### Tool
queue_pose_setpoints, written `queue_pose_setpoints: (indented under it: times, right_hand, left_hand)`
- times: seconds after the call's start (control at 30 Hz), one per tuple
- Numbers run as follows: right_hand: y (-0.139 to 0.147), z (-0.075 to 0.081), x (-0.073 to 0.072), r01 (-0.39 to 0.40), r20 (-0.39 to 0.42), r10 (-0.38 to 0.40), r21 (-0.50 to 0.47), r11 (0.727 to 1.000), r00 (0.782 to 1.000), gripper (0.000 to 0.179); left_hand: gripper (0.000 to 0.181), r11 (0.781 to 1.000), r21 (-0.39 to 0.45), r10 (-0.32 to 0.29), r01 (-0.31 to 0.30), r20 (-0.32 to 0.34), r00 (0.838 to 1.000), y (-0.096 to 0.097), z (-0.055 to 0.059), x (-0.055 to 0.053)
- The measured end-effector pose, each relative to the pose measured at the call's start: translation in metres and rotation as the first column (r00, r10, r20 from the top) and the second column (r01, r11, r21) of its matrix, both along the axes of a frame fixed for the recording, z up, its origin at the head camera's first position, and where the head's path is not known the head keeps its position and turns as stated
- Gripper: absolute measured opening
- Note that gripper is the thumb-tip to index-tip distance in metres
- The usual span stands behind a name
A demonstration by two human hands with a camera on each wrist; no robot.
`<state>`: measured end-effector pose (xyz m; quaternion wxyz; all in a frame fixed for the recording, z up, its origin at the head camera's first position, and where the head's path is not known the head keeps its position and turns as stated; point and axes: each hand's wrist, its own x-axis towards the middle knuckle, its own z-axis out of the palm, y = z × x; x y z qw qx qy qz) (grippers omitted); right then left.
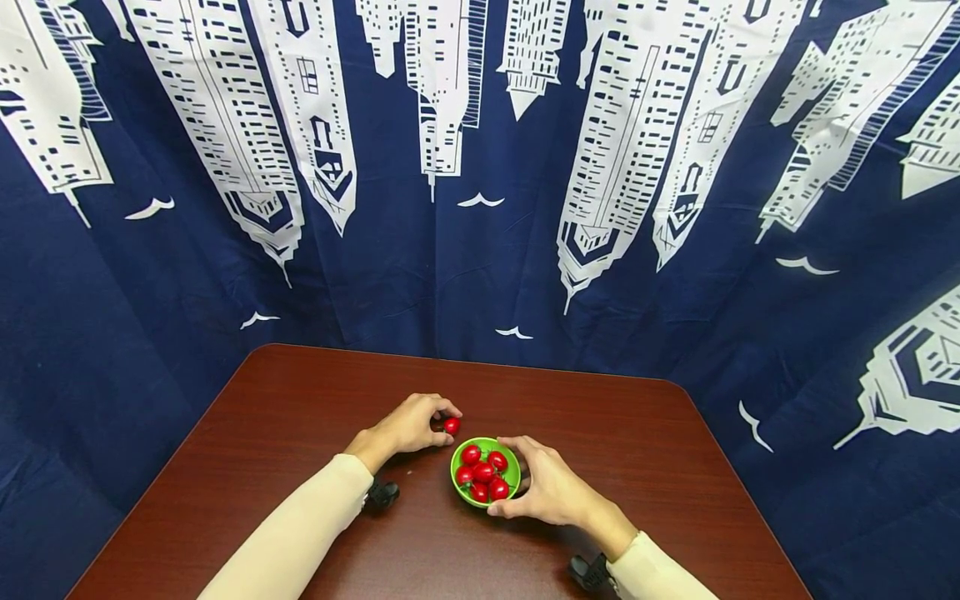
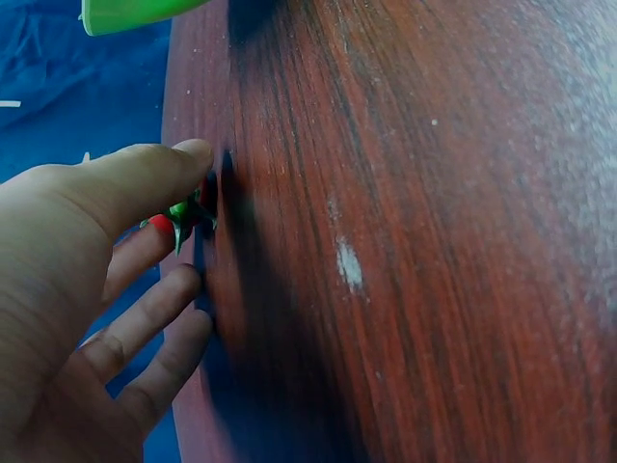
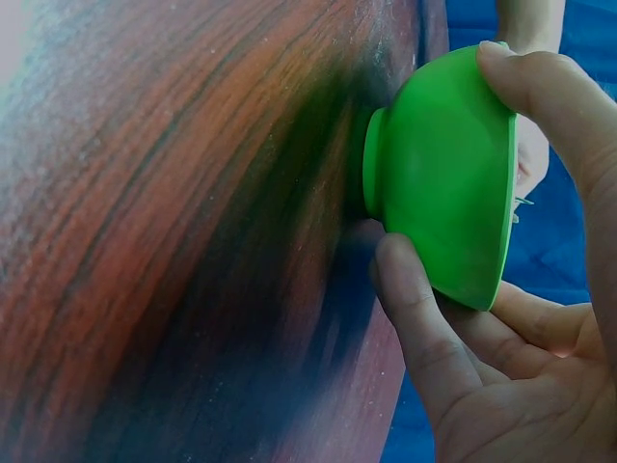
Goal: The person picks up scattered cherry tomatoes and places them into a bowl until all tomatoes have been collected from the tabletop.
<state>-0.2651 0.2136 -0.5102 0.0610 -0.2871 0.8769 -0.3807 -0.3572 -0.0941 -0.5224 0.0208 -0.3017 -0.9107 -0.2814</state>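
A small red tomato [image 1: 452, 426] with a green stem lies just beyond the bowl's left side, between the thumb and index finger of my left hand [image 1: 411, 423]. In the left wrist view, that hand [image 2: 106, 260] partly hides the tomato; its green stem [image 2: 181, 209] shows below the thumb. My right hand [image 1: 551, 483] grips the right side of a green bowl [image 1: 455, 487], which holds several red tomatoes [image 1: 483, 472]. The right wrist view shows the thumb on the rim and fingers of the right hand [image 3: 511, 376] around the bowl's [image 3: 448, 174] outer wall.
The brown wooden table [image 1: 337, 383] has rounded far corners. Behind it hangs a dark blue cloth [image 1: 397, 275] with white building shapes. A black wrist strap piece [image 1: 382, 495] is by the left wrist, and another black piece [image 1: 588, 572] by the right.
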Motion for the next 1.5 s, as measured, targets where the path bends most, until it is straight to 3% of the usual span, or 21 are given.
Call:
queue_pose_setpoints:
  times: [0.23, 0.37, 0.47, 0.63, 0.7, 0.83, 1.03, 1.17, 1.23, 1.4, 1.5]
  right_hand:
    - [0.000, 0.001, 0.000, 0.003, 0.001, -0.003, -0.002, 1.000, 1.000, 0.103]
    - [0.000, 0.001, 0.000, 0.006, 0.005, -0.006, 0.007, 1.000, 1.000, 0.103]
    - [0.000, 0.001, 0.000, 0.005, 0.003, -0.005, 0.010, 1.000, 1.000, 0.103]
    - [-0.001, 0.001, 0.001, 0.003, 0.003, -0.003, 0.006, 1.000, 1.000, 0.103]
    - [-0.001, 0.001, 0.001, 0.003, 0.004, -0.003, 0.003, 1.000, 1.000, 0.103]
    - [-0.001, 0.001, 0.001, 0.000, 0.003, 0.000, 0.000, 1.000, 1.000, 0.103]
    - [0.000, 0.001, 0.000, 0.000, -0.005, 0.000, 0.004, 1.000, 1.000, 0.103]
    - [0.000, 0.001, 0.000, -0.001, -0.004, 0.001, 0.001, 1.000, 1.000, 0.103]
    - [0.000, 0.000, 0.001, 0.000, 0.000, 0.000, -0.001, 1.000, 1.000, 0.103]
    - [0.000, 0.000, 0.001, 0.003, 0.001, -0.003, 0.002, 1.000, 1.000, 0.102]
    - [0.000, 0.000, 0.000, 0.002, -0.005, -0.002, 0.004, 1.000, 1.000, 0.102]
  left_hand:
    - [0.036, 1.000, 0.012, 0.004, -0.005, 0.014, 1.000, 0.000, 0.005, 0.001]
    - [0.033, 0.999, 0.038, -0.016, 0.015, 0.016, 1.000, -0.001, 0.002, -0.002]
    - [0.033, 0.996, 0.078, -0.032, 0.031, 0.012, 0.999, -0.004, -0.008, -0.009]
    - [0.032, 0.990, 0.125, -0.062, 0.065, -0.027, 0.998, -0.010, -0.036, -0.029]
    - [0.032, 0.989, 0.128, -0.068, 0.071, -0.030, 0.997, -0.011, -0.040, -0.033]
    - [0.033, 0.989, 0.125, -0.071, 0.074, -0.028, 0.997, -0.011, -0.037, -0.033]
    - [0.034, 0.988, 0.128, -0.080, 0.087, -0.061, 0.995, -0.013, -0.048, -0.041]
    - [0.032, 0.987, 0.122, -0.092, 0.102, -0.086, 0.992, -0.015, -0.044, -0.039]
    - [0.032, 0.988, 0.118, -0.090, 0.100, -0.088, 0.992, -0.013, -0.032, -0.030]
    - [0.033, 0.993, 0.107, -0.049, 0.052, -0.025, 0.998, -0.006, 0.003, -0.003]
    - [0.033, 0.996, 0.080, -0.031, 0.032, -0.010, 0.999, -0.003, 0.011, 0.004]
